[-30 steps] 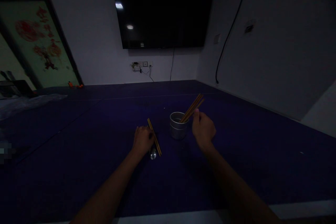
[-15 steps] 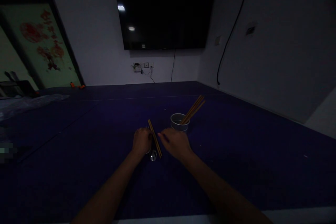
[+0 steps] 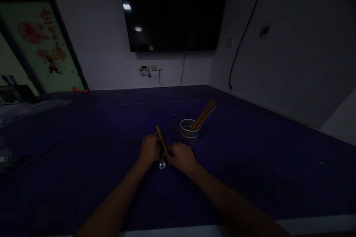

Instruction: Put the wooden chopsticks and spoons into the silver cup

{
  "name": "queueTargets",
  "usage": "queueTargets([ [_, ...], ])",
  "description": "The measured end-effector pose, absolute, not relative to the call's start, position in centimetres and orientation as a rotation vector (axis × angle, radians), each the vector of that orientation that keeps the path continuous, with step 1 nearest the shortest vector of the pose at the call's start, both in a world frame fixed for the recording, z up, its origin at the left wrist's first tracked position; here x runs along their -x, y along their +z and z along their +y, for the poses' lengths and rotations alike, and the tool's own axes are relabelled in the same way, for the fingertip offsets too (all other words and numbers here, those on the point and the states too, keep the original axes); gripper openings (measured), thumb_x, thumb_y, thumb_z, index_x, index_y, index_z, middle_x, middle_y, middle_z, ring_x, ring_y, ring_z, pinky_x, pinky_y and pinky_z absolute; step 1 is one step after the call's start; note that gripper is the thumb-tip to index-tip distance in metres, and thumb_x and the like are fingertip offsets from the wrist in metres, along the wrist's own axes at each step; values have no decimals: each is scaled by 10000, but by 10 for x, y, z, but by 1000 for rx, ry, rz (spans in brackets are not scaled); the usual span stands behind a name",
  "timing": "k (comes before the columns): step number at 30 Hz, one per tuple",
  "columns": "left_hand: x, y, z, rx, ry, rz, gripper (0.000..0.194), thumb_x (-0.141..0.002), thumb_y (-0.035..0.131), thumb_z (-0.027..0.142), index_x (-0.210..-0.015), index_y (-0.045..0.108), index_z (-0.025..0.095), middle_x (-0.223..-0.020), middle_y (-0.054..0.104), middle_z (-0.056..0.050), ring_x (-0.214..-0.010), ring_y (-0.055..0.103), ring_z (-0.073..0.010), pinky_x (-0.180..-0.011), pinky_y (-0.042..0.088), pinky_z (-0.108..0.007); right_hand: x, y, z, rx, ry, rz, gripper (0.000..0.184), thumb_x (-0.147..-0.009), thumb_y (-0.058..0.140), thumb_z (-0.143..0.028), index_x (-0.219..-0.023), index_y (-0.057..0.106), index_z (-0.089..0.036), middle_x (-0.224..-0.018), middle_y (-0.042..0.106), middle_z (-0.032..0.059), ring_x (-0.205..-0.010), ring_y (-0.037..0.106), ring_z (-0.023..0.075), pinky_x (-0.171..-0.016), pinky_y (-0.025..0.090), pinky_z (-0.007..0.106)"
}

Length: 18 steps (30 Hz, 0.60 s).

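Observation:
Two wooden chopsticks (image 3: 161, 136) lie side by side, slanting between my hands. My right hand (image 3: 180, 155) has its thumb and fingers closed around their near half. Just left of them, my left hand (image 3: 149, 149) is curled over a metal spoon (image 3: 162, 164), whose shiny bowl shows below the fingers. Most of the spoon's handle and the left fingertips are hidden. Behind my right hand stands a round metal cup (image 3: 189, 134). Several more chopsticks (image 3: 204, 114) lean in it toward the right.
All of this rests on a dark purple surface (image 3: 116, 126). Crumpled clear plastic (image 3: 33, 110) lies at the far left, with small orange things (image 3: 80, 90) behind it. A large dark television (image 3: 175, 14) hangs on the back wall above sockets (image 3: 151, 69). The room is dim.
My right hand has left the chopsticks in the cup, moved left and down, and closed on the two lying chopsticks. My left hand has stayed over the spoon.

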<state>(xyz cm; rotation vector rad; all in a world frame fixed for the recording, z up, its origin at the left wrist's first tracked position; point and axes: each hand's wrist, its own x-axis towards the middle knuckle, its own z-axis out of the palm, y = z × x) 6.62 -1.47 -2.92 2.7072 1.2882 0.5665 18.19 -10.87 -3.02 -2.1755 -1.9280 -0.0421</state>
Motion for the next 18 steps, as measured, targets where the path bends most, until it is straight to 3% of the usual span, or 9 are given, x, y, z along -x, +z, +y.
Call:
queueTargets([
  [6, -66, -28, -15, -2683, 590, 1282, 372, -759, 462, 78, -981, 709, 244, -1012, 700, -60, -970, 626, -184, -874, 442, -275, -181, -29, -108, 2252, -42, -1862, 309, -873, 412, -305, -933, 691, -186, -944, 693, 103, -890, 649, 221, -729, 451, 286],
  [12, -66, -26, -18, -2682, 585, 1258, 392, -748, 465, 56, -998, 706, 240, -1030, 698, -64, -985, 624, -200, -897, 433, -297, -179, -29, -110, 2233, -79, -1845, 310, -853, 486, -402, -881, 693, -172, -919, 697, 117, -848, 663, 232, -692, 467, 285],
  [18, -66, -28, -17, -2704, 568, 1290, 347, -764, 461, 82, -949, 718, 225, -1012, 700, -81, -979, 625, -209, -882, 440, -305, -174, -24, -108, 2277, -183, -1941, 284, -873, 421, -209, -866, 694, -131, -887, 697, 161, -780, 680, 238, -645, 483, 285],
])
